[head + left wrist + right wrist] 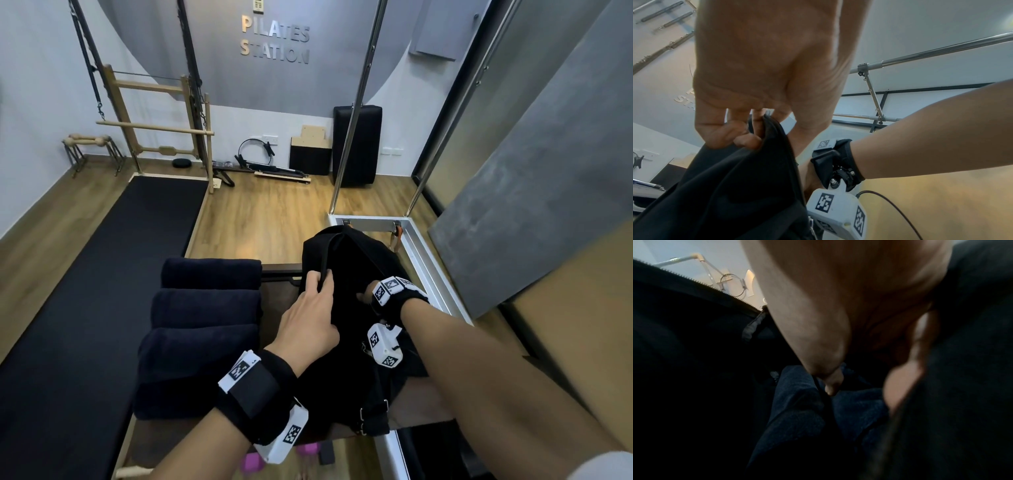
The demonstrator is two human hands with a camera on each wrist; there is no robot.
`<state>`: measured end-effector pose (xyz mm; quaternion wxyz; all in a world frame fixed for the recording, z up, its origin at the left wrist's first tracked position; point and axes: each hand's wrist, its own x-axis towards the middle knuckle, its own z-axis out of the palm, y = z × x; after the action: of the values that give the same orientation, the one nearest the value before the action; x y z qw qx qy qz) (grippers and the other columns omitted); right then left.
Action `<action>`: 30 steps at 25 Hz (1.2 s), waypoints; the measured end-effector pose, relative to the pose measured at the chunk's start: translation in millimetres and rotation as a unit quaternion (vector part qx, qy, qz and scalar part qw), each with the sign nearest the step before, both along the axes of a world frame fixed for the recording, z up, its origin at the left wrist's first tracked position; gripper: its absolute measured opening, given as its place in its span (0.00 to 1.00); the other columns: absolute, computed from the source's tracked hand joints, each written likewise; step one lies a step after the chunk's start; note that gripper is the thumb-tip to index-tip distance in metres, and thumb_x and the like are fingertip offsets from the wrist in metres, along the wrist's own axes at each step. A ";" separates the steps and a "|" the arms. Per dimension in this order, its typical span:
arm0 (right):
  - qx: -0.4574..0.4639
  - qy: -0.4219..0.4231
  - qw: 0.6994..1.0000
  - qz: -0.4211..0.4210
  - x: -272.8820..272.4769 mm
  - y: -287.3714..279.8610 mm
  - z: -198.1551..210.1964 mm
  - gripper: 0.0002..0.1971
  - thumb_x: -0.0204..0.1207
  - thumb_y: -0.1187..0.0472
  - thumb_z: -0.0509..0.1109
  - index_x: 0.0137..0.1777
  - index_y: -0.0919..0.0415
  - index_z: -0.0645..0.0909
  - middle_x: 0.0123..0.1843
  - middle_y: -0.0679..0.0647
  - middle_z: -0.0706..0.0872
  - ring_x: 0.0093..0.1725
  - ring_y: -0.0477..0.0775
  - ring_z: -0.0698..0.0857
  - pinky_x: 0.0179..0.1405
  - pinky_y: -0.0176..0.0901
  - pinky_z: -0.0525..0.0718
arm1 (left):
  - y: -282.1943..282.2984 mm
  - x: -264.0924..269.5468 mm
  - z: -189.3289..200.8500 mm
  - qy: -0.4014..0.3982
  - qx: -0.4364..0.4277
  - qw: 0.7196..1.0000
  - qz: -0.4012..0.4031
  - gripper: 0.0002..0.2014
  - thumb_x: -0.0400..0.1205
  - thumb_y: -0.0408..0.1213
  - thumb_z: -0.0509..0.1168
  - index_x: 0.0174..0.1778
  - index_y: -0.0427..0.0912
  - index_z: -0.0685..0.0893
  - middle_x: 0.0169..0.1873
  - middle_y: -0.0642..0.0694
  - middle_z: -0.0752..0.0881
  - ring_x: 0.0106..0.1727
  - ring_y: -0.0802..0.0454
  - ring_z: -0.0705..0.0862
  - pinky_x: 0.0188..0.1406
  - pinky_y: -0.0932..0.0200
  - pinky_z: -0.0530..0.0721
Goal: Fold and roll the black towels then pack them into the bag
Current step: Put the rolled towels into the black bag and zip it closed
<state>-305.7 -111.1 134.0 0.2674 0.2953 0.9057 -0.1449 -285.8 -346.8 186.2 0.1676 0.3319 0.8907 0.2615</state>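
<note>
At twelve o'clock from my left hand (310, 320), the black bag (349, 342) stands open, its rim pinched in my fingers. My right hand (838, 331) is deep inside it, fingertips pressing a rolled towel (797, 410); three rolled towels (202, 308) lie at nine o'clock of the bag.

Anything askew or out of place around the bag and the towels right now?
Nothing stands out. Three rolled towels lie in a tidy row beside the bag; left hand holds its rim open, right hand reaches inside.

Left hand (756, 91) gripping bag (731, 186) edge
Fingers (748, 141) curling round the black fabric at the zipper rim; right forearm (931, 133) reaching in beside it, wrist strap (840, 162) showing
</note>
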 end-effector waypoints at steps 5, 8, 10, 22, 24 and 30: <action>0.025 -0.016 1.000 -0.010 -4.4 -12.8 20.6 0.34 0.86 0.34 0.63 0.73 0.66 0.81 0.69 0.63 0.87 0.67 0.63 0.87 0.62 0.48 0.82 | -3.1 1.4 -6.3 0.002 0.004 1.000 0.015 0.45 0.83 0.33 0.68 0.93 0.49 0.51 0.78 0.46 0.59 0.45 0.46 0.77 0.38 0.54 0.74; 0.038 0.050 0.998 -0.005 -7.4 -24.3 63.8 0.24 0.84 0.40 0.70 0.59 0.64 0.83 0.61 0.62 0.89 0.50 0.60 0.87 0.41 0.44 0.82 | -6.0 6.0 -8.1 -0.005 0.037 0.999 0.032 0.38 0.88 0.42 0.66 0.93 0.53 0.55 0.76 0.46 0.62 0.46 0.46 0.80 0.44 0.53 0.78; 0.019 0.102 0.995 -0.009 -13.4 -40.1 98.6 0.18 0.85 0.49 0.70 0.47 0.65 0.80 0.55 0.65 0.92 0.44 0.62 0.89 0.38 0.47 0.87 | -10.5 10.5 -8.5 0.002 0.085 0.995 0.053 0.32 0.90 0.49 0.65 0.90 0.55 0.63 0.71 0.50 0.64 0.44 0.48 0.82 0.45 0.52 0.82; -0.109 0.176 0.920 0.333 -11.1 -250.3 81.8 0.19 0.76 0.47 0.82 0.59 0.60 0.89 0.53 0.54 0.92 0.53 0.56 0.90 0.56 0.50 0.88 | -146.0 17.5 -74.6 -0.250 0.254 0.838 0.413 0.31 0.94 0.54 0.54 0.37 0.37 0.91 0.29 0.45 0.93 0.25 0.53 0.86 0.25 0.60 0.78; -0.039 0.154 0.908 0.387 -5.7 -261.8 61.9 0.28 0.71 0.38 0.82 0.63 0.56 0.86 0.58 0.52 0.90 0.59 0.56 0.87 0.60 0.55 0.86 | -160.2 21.8 -81.6 -0.358 0.256 0.779 0.446 0.30 0.94 0.51 0.53 0.45 0.30 0.90 0.34 0.37 0.94 0.25 0.50 0.88 0.19 0.62 0.76; 0.064 0.154 0.885 0.435 0.4 -269.7 41.2 0.28 0.68 0.41 0.81 0.63 0.54 0.83 0.61 0.52 0.86 0.64 0.58 0.83 0.61 0.58 0.80 | -168.4 31.4 -72.8 -0.420 0.406 0.657 0.478 0.26 0.89 0.57 0.66 0.58 0.32 0.85 0.41 0.32 0.95 0.43 0.36 0.96 0.34 0.49 0.95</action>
<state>-305.3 -380.8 175.2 0.1412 -0.1376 0.9804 0.0010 -254.4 -515.2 113.4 0.2244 -0.2493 0.5670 0.7523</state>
